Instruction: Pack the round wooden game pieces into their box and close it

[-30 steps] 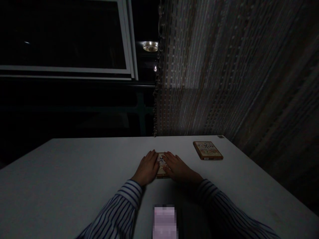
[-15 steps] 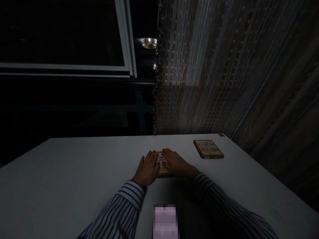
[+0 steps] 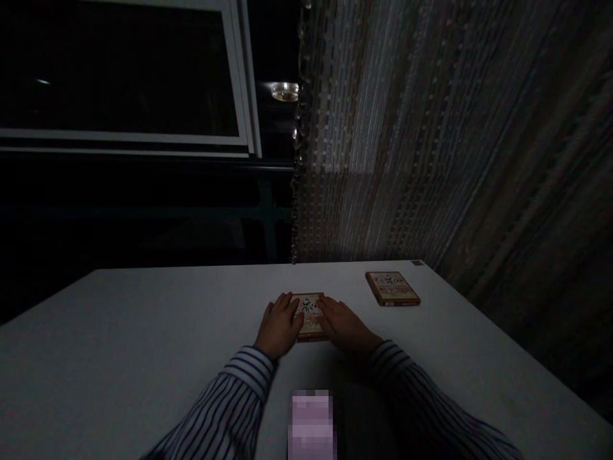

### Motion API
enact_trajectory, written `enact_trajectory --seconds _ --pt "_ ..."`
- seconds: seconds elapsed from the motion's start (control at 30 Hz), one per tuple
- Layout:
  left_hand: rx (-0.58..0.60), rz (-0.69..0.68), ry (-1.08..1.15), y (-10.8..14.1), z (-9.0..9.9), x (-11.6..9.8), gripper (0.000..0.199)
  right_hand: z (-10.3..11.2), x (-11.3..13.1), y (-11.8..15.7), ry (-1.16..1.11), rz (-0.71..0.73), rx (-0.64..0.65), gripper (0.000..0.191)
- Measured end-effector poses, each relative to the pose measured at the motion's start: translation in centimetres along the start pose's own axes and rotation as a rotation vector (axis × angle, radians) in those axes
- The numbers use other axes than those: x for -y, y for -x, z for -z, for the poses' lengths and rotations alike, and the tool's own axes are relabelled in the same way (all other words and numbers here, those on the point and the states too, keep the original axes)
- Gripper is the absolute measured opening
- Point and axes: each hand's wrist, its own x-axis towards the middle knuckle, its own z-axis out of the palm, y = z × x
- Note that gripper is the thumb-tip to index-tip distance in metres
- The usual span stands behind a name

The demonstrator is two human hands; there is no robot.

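A flat box [image 3: 310,314] with an orange-brown edge and dark lettering on a pale cover lies on the white table [image 3: 167,332]. My left hand [image 3: 279,326] is at its left side, thumb on the cover's edge. From the right, my right hand [image 3: 345,324] touches the box, with its fingers on the upper right part of the cover. Both hands hold the box between them. Farther right lies a similar flat box [image 3: 393,288], which neither hand touches.
A blurred pink-and-grey rectangle [image 3: 311,425] is at the near edge. Beyond the table hangs a string curtain [image 3: 373,140] on the right. A white-framed dark panel [image 3: 243,83] stands at the back left, and a small label [image 3: 417,262] marks the far right corner.
My hands have moved slightly apart at the box, and more of its cover shows between them. The view has shifted a little.
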Motion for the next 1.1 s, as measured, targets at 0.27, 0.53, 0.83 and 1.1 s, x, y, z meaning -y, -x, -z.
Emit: enact_trajectory --seconds 0.27,0.53,0.83,1.1 --pt "-0.099 0.141 0.124 1.9 1.1 0.9 0.033 -0.7 -0.1 0.0 -0.039 -0.02 -0.046 0.046" --pt "-0.076 0.165 0.123 2.3 1.4 0.5 0.029 -0.5 -0.2 0.4 -0.049 0.003 -0.174 0.043" --pt "-0.068 0.204 0.132 2.7 1.2 0.9 0.039 0.1 0.2 0.7 -0.096 -0.121 -0.167 0.04" --pt "-0.097 0.268 0.406 2.5 1.5 0.3 0.036 0.3 0.4 0.8 -0.095 -0.169 -0.141 0.03"
